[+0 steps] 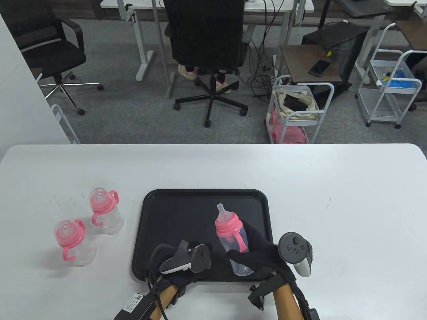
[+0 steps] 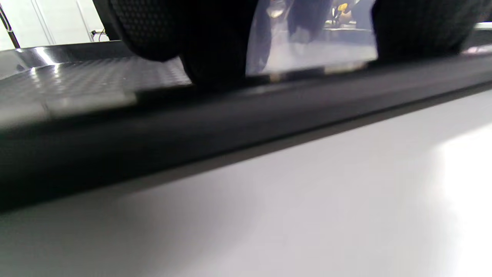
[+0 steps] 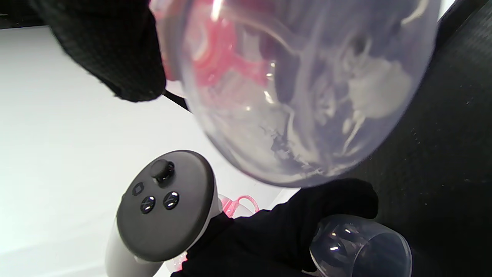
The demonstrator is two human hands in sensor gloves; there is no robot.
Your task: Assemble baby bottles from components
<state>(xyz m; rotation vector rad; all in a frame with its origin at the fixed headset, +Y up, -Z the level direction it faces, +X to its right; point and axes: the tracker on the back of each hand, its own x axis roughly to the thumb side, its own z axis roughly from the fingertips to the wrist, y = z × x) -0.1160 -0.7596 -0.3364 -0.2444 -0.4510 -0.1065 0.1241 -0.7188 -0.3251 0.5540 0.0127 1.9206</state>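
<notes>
Bottle (image 1: 233,243): above right side of black tray (image 1: 173,206), long way tilted, teat up and leaning left, base near.
Room: two done bottles (image 1: 71,241) (image 1: 105,211) stand far left on white table (image 1: 333,200).
Right hand (image 1: 263,256): fingers wrapped round bottle's lower part.
Left hand (image 1: 180,263): rests on tray's near edge, holds small clear cap (image 3: 361,246); finger spread hard to tell.

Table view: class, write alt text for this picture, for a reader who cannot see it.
The right hand holds a clear baby bottle with a pink collar and teat, tilted above a black tray on a white table. The left hand rests at the tray's near edge. Two more baby bottles with pink handles stand left of the tray.
</notes>
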